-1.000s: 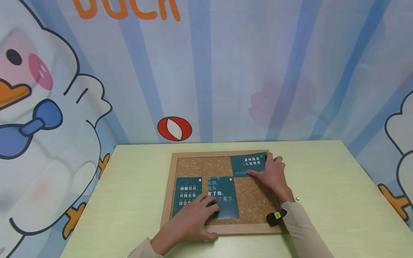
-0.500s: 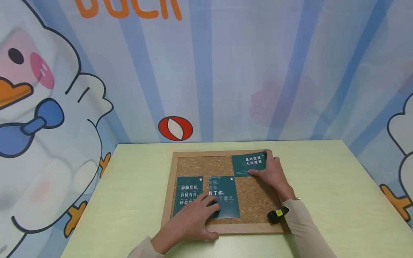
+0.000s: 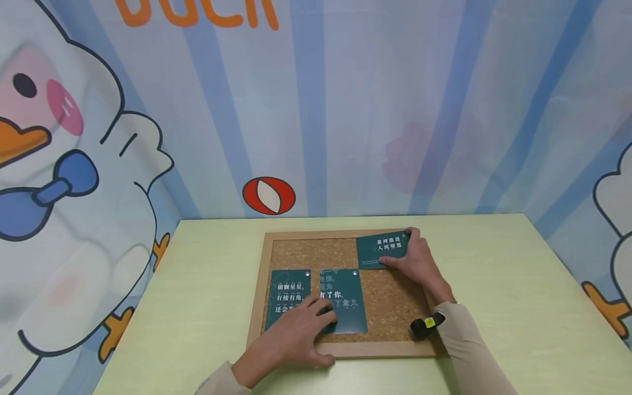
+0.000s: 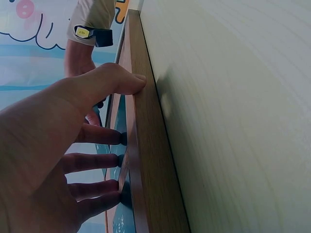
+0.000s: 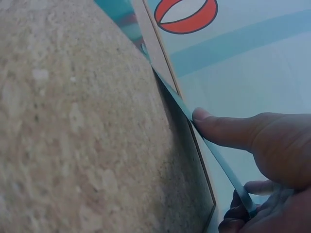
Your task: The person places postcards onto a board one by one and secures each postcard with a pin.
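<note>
A wood-framed corkboard point(image 3: 390, 310) lies flat on the table. My right hand point(image 3: 418, 260) pinches the right end of a dark green card point(image 3: 370, 250) at the board's upper right corner. That end is lifted off the cork, with a gap showing beneath it in the right wrist view. My left hand point(image 3: 298, 329) rests at the board's front, its extended fingertips touching the surface and its thumb on the front frame edge. Partly under this hand are a left green card point(image 3: 286, 280) and a middle green card point(image 3: 348, 321), both with white lettering.
A round white pin point(image 3: 307, 274) shows on the left card and another white pin point(image 3: 355, 273) on the middle one. The pale table point(image 3: 498, 285) extends around the board. Behind it hangs a striped cartoon backdrop point(image 3: 345, 109).
My right hand and the pinched card have shifted very slightly, and the card's right end tilts up a little more. My left hand has stayed in place.
</note>
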The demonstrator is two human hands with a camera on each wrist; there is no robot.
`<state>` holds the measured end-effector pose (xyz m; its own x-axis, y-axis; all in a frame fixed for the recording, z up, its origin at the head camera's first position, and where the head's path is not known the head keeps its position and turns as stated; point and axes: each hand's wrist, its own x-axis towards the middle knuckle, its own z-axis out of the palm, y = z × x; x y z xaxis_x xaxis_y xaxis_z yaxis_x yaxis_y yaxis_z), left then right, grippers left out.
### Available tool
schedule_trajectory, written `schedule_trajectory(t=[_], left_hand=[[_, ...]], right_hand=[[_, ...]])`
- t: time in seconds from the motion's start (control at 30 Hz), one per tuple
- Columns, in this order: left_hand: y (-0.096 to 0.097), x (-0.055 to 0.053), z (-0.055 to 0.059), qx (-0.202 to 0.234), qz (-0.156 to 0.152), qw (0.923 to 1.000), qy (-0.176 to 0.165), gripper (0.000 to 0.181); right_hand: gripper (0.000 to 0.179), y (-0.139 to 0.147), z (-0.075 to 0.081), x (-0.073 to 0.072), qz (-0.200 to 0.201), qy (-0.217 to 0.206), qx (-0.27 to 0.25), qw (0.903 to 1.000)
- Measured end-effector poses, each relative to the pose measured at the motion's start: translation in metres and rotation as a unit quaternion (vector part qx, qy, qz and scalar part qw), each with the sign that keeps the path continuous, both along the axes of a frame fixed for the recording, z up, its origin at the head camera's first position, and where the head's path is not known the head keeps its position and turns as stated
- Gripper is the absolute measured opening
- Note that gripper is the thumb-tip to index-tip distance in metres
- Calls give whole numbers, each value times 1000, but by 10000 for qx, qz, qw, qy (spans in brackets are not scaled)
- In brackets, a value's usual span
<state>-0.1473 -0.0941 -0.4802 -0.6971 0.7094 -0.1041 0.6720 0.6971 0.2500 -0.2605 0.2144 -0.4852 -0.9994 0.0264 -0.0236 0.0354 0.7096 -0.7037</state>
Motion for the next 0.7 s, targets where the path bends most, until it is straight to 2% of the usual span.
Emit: schedule_trajectory(t=[0.7], left_hand=[[0,0,0,0,4,10000,-7,64]], right_hand=[[109,0,3,0,128,-3,-117,9998]])
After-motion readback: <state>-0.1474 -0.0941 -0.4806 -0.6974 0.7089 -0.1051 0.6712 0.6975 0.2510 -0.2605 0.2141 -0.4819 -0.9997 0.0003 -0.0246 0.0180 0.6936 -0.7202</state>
